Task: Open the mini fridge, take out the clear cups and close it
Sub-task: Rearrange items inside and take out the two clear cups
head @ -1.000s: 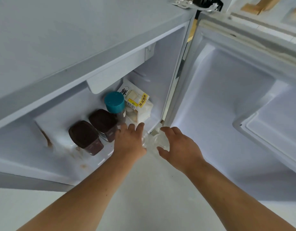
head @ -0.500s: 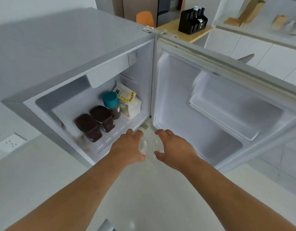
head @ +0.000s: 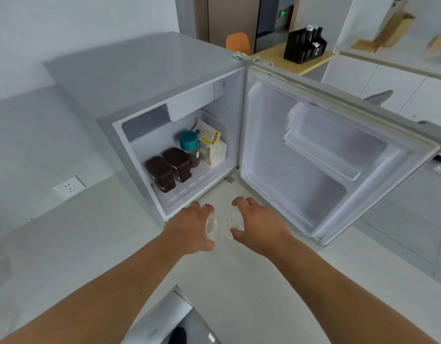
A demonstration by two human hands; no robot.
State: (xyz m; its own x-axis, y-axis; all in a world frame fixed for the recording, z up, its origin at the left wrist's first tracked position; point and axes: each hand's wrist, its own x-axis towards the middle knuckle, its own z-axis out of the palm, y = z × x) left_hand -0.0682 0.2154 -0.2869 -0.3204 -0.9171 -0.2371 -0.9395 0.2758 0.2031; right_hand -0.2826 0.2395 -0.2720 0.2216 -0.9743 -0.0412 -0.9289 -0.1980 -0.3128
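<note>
The grey mini fridge (head: 140, 78) stands open, its door (head: 321, 155) swung wide to the right. In front of its lower edge my left hand (head: 189, 227) grips one clear cup (head: 211, 228), and my right hand (head: 259, 222) grips a second clear cup (head: 235, 219). Both cups are outside the fridge, side by side over the pale floor, partly hidden by my fingers.
Inside the fridge stand two dark brown jars (head: 170, 170), a teal-lidded jar (head: 189, 147) and a white food packet (head: 210, 147). A wall socket (head: 68, 187) is at the left. A black organiser (head: 305, 47) sits on a wooden table behind. A grey object (head: 175, 321) lies below my arms.
Both hands have drawn back out of the fridge with the clear cups. My head has pulled back and up, so the whole fridge and door now show.
</note>
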